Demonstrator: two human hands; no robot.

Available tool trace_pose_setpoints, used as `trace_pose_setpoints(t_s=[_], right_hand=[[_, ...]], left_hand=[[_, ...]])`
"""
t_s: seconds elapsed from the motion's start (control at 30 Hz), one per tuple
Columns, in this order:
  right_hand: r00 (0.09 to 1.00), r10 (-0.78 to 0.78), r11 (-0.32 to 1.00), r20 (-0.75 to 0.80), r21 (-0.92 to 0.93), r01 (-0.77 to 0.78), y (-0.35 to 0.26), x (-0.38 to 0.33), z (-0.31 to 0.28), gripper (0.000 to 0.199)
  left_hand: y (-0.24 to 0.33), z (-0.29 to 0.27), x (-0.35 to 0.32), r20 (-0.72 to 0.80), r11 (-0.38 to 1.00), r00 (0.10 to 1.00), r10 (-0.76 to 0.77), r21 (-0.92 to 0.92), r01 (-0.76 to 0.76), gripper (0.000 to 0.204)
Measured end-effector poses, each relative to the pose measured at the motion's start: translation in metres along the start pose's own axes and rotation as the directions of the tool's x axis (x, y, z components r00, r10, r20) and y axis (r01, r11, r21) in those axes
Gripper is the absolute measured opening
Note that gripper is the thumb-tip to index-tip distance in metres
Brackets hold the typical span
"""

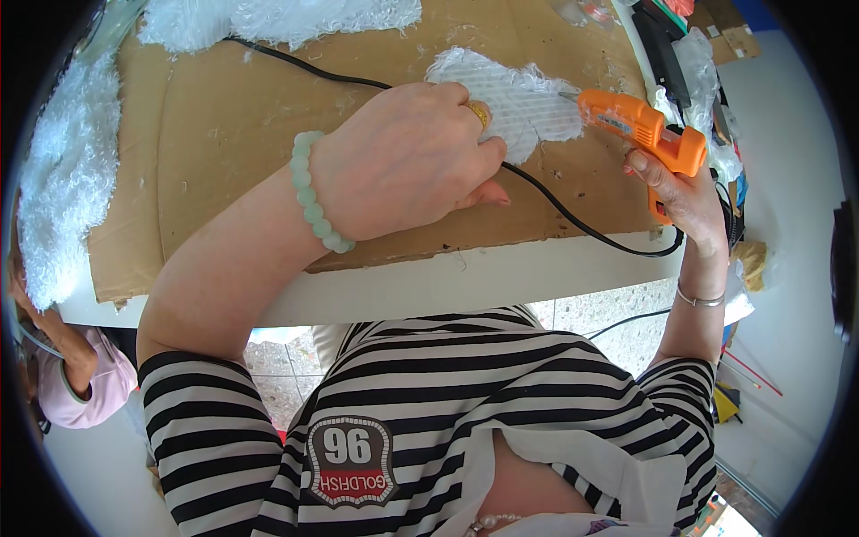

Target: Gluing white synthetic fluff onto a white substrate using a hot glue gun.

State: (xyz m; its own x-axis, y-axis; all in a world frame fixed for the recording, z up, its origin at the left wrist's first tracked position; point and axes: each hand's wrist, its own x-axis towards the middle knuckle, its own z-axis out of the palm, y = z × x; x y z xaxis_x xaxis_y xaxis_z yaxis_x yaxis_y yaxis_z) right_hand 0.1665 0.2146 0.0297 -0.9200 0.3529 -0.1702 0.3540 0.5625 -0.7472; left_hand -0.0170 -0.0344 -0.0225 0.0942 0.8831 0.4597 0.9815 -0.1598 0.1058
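Note:
My right hand (684,201) is closed around the handle of an orange glue gun (626,116). The nozzle points left, its tip at the right edge of a white fabric piece (510,103) with ribbed lines and frayed, fluffy edges. The piece lies flat on brown cardboard (233,116). My left hand (412,152) is bent over the fabric's left side, fingers curled onto it and the thumb held apart; its fingertips are partly hidden. A black cord (573,215) runs from the glue gun's grip, passing beneath my left hand and across the cardboard.
Fluffy white material (67,188) lies along the left edge, with more of it (286,18) at the back. The white table's front edge (429,291) curves before me. Plastic bags (698,76) and other items crowd the right side. Another person's arm (67,345) shows at lower left.

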Motion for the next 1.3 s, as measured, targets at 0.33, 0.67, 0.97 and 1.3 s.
trace_pose_setpoints(t_s=[0.33,0.67,0.97,1.3], right_hand=[[0.999,0.028,0.997,0.02,0.065,-0.029,-0.002,0.0,-0.001,0.04],[0.995,0.074,0.996,0.061,0.047,-0.077,-0.009,0.008,0.012,0.042],[0.996,-0.016,0.999,0.09,0.045,0.012,-0.025,0.015,0.018,0.042],[0.952,-0.265,0.921,-0.155,0.25,0.297,-0.023,-0.012,-0.015,0.036]], left_hand=[[-0.001,-0.001,0.001,0.01,1.0,1.0,-0.002,0.001,0.002,0.033],[0.001,-0.007,0.002,0.087,0.998,0.995,-0.041,-0.046,0.045,0.03],[-0.001,-0.003,0.001,0.027,0.999,0.999,-0.02,-0.028,0.02,0.032],[0.001,-0.003,0.003,-0.03,0.999,0.999,-0.016,-0.039,0.015,0.031]])
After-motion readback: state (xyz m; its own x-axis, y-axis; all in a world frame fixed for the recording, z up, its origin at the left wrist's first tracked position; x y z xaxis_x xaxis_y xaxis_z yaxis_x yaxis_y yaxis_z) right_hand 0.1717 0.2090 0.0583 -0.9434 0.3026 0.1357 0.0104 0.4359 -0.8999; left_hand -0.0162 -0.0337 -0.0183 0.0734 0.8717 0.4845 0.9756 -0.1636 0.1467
